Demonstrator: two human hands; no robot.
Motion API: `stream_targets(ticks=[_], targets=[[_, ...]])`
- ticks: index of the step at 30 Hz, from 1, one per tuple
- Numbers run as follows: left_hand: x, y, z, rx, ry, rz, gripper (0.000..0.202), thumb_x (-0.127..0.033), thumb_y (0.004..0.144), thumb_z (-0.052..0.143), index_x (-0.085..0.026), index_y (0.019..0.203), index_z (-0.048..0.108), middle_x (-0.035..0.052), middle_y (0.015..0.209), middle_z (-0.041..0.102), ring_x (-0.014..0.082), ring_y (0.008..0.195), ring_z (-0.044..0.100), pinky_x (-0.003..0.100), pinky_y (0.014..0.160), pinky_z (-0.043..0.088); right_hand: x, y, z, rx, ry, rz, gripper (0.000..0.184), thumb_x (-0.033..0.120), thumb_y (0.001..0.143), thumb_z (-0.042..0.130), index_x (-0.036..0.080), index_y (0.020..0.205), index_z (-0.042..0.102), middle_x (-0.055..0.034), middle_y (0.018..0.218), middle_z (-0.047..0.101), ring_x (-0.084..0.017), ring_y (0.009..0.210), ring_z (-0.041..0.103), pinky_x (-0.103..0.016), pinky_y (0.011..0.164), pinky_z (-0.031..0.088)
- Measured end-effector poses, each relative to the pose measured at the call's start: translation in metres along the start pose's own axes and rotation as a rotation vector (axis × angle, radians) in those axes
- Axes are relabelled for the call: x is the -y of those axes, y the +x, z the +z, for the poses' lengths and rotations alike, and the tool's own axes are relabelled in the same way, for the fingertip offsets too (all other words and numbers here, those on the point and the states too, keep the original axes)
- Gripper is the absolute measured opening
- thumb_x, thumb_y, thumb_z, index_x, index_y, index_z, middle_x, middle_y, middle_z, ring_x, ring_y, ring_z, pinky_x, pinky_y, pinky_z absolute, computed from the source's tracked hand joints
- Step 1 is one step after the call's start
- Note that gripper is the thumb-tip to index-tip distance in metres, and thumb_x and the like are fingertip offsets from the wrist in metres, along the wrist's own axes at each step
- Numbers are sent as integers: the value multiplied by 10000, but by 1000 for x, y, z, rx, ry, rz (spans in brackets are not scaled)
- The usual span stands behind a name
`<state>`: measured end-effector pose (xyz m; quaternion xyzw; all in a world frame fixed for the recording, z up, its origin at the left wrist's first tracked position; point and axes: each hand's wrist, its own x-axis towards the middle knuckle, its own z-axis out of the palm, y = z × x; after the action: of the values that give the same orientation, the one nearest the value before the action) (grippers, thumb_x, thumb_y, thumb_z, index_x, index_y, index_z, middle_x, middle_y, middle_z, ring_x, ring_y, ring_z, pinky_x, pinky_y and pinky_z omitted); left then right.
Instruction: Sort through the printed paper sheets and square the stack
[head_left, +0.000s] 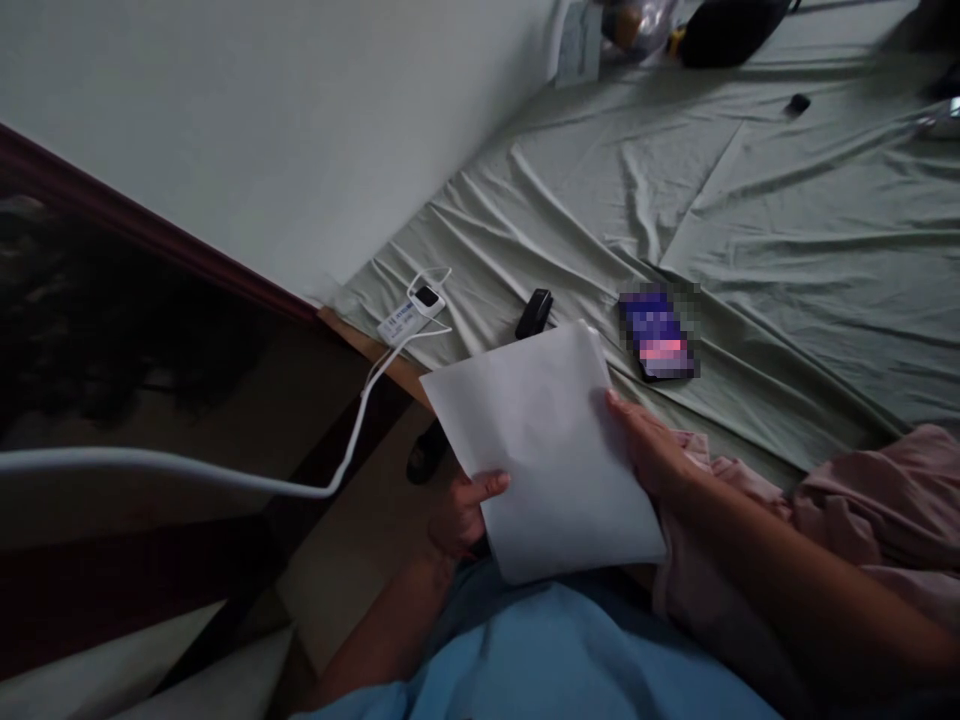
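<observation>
the left hand [463, 515] pinches the white paper [547, 450] at its lower edge, thumb on top, steadying it over the lap. the right hand [651, 452] rests loosely open on its right edge. beyond, a black stapler [534, 312] and a phone [660, 335] lie on the bed [787, 260].

The pale green bedsheet [787, 230] lay rumpled across the bed. By its near left corner sat a white charger [409, 312], its cable [225, 475] trailing off the edge. A black stapler [533, 313] lay near it, with a phone [658, 335] further right. Up at the far edge was a black bag [731, 30], and a small black object [799, 103] lay apart from it.
</observation>
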<state>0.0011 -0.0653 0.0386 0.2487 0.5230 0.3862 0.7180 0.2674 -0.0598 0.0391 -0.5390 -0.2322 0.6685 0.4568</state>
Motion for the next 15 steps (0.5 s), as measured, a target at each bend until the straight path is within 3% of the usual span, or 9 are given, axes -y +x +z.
stream_targets(ticks=[5,8,11,15], targets=[[-11,3,8,-84,-13,-14,611,-371,522,1022,-150,1036,776,112,978,794,276,801,751,460,832,641,0,-5,-1,-54,6,7,561,760,765,794,232,955,784,-61,893,768,-193,718,672,-298,601,522],[-17,6,13,-120,77,31,617,-351,542,1026,-120,1055,775,136,985,798,272,806,756,414,796,635,5,-5,0,8,-28,-20,521,717,781,797,234,972,777,-53,909,766,-192,736,675,-295,632,536],[-22,8,14,-133,68,66,637,-358,549,1027,-98,1072,773,157,1015,799,286,844,768,418,829,633,9,-3,3,108,40,-65,461,585,770,829,258,1086,757,-37,980,777,-200,769,694,-311,696,566],[-24,8,9,-98,3,57,606,-406,581,1003,-110,1056,771,141,926,800,298,790,772,468,835,636,5,3,7,51,77,-55,411,460,775,795,248,1123,735,-44,969,777,-202,751,697,-304,674,554]])
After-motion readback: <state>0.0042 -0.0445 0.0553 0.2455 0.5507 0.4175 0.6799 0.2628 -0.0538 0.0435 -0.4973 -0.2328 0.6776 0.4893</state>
